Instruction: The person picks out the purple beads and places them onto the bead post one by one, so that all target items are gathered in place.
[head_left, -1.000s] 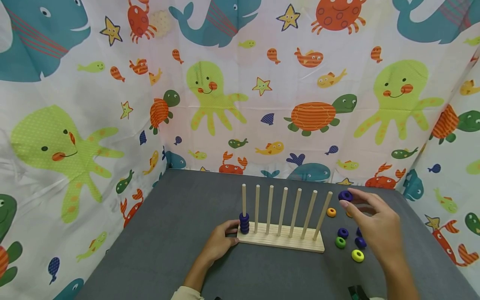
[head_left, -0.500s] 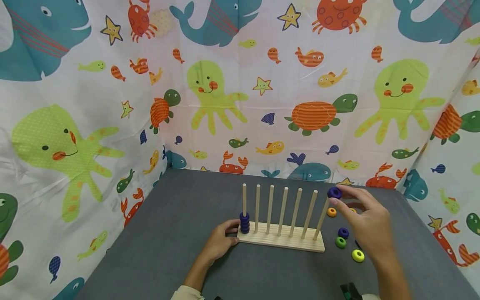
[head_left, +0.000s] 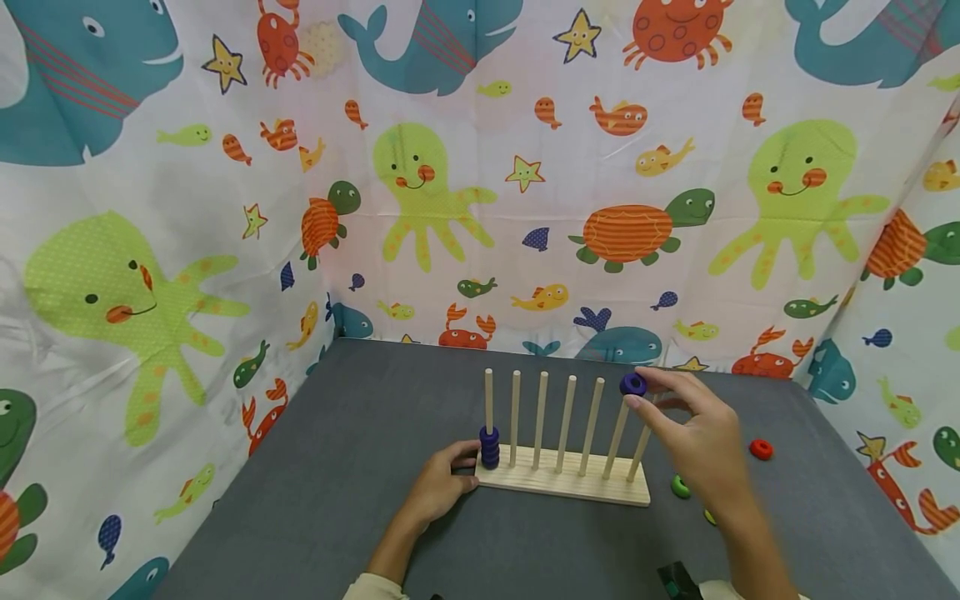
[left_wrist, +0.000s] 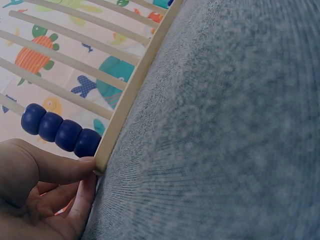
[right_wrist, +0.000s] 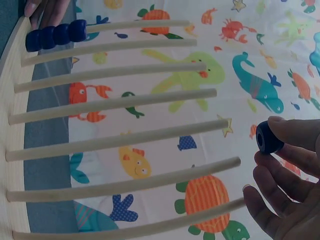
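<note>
A pale wooden peg rack (head_left: 562, 487) stands on the dark grey cloth, with several upright pegs in its base. Stacked on its leftmost peg are several dark blue beads (head_left: 489, 447), also seen in the left wrist view as a blue row (left_wrist: 60, 131). My left hand (head_left: 438, 483) pinches the left end of the base between thumb and fingers. Up at peg-top height, my right hand (head_left: 701, 429) pinches one blue bead (head_left: 633, 384) by its edge. In the right wrist view that bead (right_wrist: 269, 137) is apart from the peg tips, its hole facing the rack.
Right of the rack lie a red bead (head_left: 761, 449), a green bead (head_left: 680, 487) and a yellow bead (head_left: 709, 517), the last two partly behind my right hand. A curtain (head_left: 480, 225) printed with sea animals encloses the back and sides of the table (head_left: 375, 408).
My right hand has carried the blue bead leftward, from right of the rack to over the pegs at its right end. My left hand stays at the base.
</note>
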